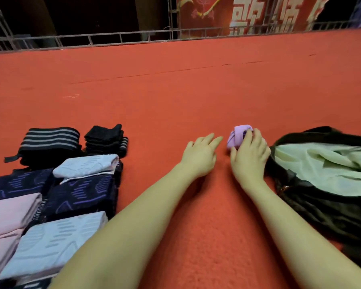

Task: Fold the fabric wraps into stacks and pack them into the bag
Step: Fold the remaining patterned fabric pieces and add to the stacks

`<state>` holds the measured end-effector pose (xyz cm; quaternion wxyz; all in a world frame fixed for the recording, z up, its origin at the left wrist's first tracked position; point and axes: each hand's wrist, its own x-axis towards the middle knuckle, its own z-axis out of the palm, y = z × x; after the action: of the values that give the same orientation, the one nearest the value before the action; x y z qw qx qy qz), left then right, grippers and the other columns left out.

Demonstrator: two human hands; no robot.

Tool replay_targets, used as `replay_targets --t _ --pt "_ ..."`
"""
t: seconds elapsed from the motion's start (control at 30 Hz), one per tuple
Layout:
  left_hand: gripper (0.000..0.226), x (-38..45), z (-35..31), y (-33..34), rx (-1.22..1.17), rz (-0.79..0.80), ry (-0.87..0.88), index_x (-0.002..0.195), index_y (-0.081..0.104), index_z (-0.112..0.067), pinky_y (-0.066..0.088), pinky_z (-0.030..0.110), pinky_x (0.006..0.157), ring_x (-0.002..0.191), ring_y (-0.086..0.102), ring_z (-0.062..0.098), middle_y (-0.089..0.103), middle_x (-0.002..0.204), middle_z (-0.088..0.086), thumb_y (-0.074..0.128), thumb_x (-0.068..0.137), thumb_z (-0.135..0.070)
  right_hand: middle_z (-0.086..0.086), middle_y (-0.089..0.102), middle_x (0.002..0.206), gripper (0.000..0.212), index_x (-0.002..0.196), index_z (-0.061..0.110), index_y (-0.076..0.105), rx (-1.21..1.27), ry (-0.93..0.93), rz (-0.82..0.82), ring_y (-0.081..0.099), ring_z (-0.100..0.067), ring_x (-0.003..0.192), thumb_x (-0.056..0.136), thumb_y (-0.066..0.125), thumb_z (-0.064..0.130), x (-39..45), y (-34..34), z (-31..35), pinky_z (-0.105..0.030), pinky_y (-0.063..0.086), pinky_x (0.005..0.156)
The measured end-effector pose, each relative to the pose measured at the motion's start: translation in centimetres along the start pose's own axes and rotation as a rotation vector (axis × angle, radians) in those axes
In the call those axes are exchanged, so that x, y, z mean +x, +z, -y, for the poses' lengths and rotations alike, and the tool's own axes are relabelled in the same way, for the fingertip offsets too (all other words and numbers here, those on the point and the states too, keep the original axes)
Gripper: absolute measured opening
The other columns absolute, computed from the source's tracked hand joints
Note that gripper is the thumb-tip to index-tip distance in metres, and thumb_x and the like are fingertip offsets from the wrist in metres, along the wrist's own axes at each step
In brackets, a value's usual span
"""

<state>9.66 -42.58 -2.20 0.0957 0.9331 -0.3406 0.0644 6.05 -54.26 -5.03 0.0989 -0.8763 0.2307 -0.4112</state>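
On the red carpet [196, 90], in the head view, both bare forearms reach forward from the lower edge of the frame, side by side.

The left hand [199, 155] lies palm down, low over the carpet, its fingers [214, 140] straight and slightly spread, pointing toward a small lilac wrap [237, 136] just beside them; it holds nothing, and a narrow strip of carpet shows between fingertips and cloth.

The right hand [249, 155] is set on the near right side of the lilac wrap, the wrist bent a little inward. Its fingers are curled over the top of the rolled bundle and the thumb sits at the bundle's near side, so the hand grips the wrap, which rests on the carpet.

Just right of that hand the black bag [313, 205] lies open on the carpet, with pale green fabric [321, 165] showing inside its mouth.

At the left, well apart from the hands, folded wraps stand in stacks: black striped ones [50, 140] and a black stack [104, 138] farther back, then dark blue patterned [81, 195], light blue [50, 247] and pink [8, 215] pieces nearer the camera.

Beyond the carpet, a metal rail [113, 37] and a red banner [248, 13] cross the background.
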Motion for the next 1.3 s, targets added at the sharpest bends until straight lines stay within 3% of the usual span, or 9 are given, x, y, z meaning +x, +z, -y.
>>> replay_targets --t 0.1,0.17,0.2,0.37,0.6,0.83,0.97,1.1,1.3 --pt "0.058 3.0 -0.8 0.7 0.002 -0.012 0.013 0.151 0.017 -0.029 0.027 0.039 0.106 0.140 0.024 0.024 0.013 0.159 0.002 0.039 0.099 -0.021 -0.026 0.060 0.099 0.040 0.105 -0.005 0.060 -0.102 -0.015 0.151 0.055 -0.042 0.092 0.075 0.073 0.018 0.8 2.2 -4.0 -0.047 0.029 0.085" --pt "0.056 3.9 -1.0 1.2 0.005 -0.007 0.034 0.151 0.019 -0.031 0.027 0.038 0.105 0.139 0.026 0.024 0.013 0.159 0.002 0.037 0.099 -0.021 -0.017 0.062 0.079 0.016 0.084 0.004 0.065 -0.123 -0.138 0.051 0.057 -0.036 0.076 0.079 0.060 0.017 1.2 2.3 -4.2 -0.041 0.024 0.077" --pt "0.054 4.0 -0.9 1.4 -0.008 -0.007 0.041 0.150 0.020 -0.032 0.027 0.038 0.104 0.139 0.026 0.024 0.013 0.159 0.002 0.036 0.100 -0.021 -0.011 0.063 0.075 0.018 0.079 0.009 0.066 -0.092 -0.221 -0.016 0.057 -0.033 0.073 0.080 0.052 0.020 1.0 2.2 -4.2 -0.038 0.023 0.075" --pt "0.039 0.7 0.0 1.2 -0.313 -0.074 0.020 0.141 0.041 -0.034 0.020 0.036 0.105 0.139 0.023 0.017 0.021 0.157 -0.006 0.033 0.103 -0.031 0.007 0.064 0.079 0.022 0.084 0.019 0.069 0.206 -0.377 -0.098 0.055 -0.020 0.078 0.088 0.050 0.030 -1.5 -0.1 -3.9 -0.034 0.020 0.076" --pt "0.016 -10.0 -0.2 0.8 -0.366 -0.197 0.102 0.109 0.057 -0.017 0.014 0.022 0.092 0.130 0.030 0.007 0.036 0.148 -0.013 0.045 0.099 -0.021 0.007 0.064 0.088 0.024 0.088 0.021 0.069 0.495 -0.315 0.089 0.051 -0.006 0.082 0.091 0.047 0.030 -8.2 -4.8 -1.8 -0.027 0.015 0.075" --pt "0.035 -18.5 -1.2 -0.4 -0.427 -0.325 0.036 0.108 0.058 -0.019 0.020 0.025 0.088 0.103 0.047 0.002 0.060 0.115 -0.012 0.028 0.096 -0.032 0.008 0.059 0.074 0.024 0.084 0.022 0.066 0.545 -0.326 0.088 0.046 -0.008 0.067 0.093 0.044 0.026 -13.0 -10.9 0.7 -0.031 0.018 0.071" --pt "0.036 -23.1 -1.9 0.1 -0.464 -0.410 -0.049 0.099 0.053 -0.020 0.022 0.025 0.082 0.083 0.046 0.004 0.054 0.090 -0.014 0.023 0.095 -0.039 0.011 0.063 0.078 0.023 0.084 0.022 0.067 0.571 -0.281 0.165 0.048 -0.004 0.071 0.093 0.046 0.027 -15.2 -12.9 1.5 -0.030 0.017 0.070" --pt "0.024 -25.8 -1.9 0.4 -0.519 -0.517 -0.107 0.098 0.048 -0.027 0.023 0.027 0.079 0.077 0.035 -0.003 0.050 0.087 -0.012 0.026 0.095 -0.036 0.018 0.060 0.087 0.019 0.085 0.030 0.064 0.576 -0.124 0.262 0.052 0.001 0.085 0.093 0.050 0.021 -15.4 -13.6 1.6 -0.029 0.015 0.072" --pt "0.010 -26.9 -2.0 -0.4 -0.521 -0.697 -0.111 0.095 0.042 -0.031 0.022 0.024 0.071 0.081 0.039 -0.001 0.046 0.091 -0.011 0.032 0.097 -0.029 0.007 0.066 0.087 0.020 0.084 0.028 0.061 0.429 0.051 0.286 0.058 -0.014 0.089 0.098 0.047 0.023 -14.4 -13.4 1.9 -0.029 0.013 0.071"
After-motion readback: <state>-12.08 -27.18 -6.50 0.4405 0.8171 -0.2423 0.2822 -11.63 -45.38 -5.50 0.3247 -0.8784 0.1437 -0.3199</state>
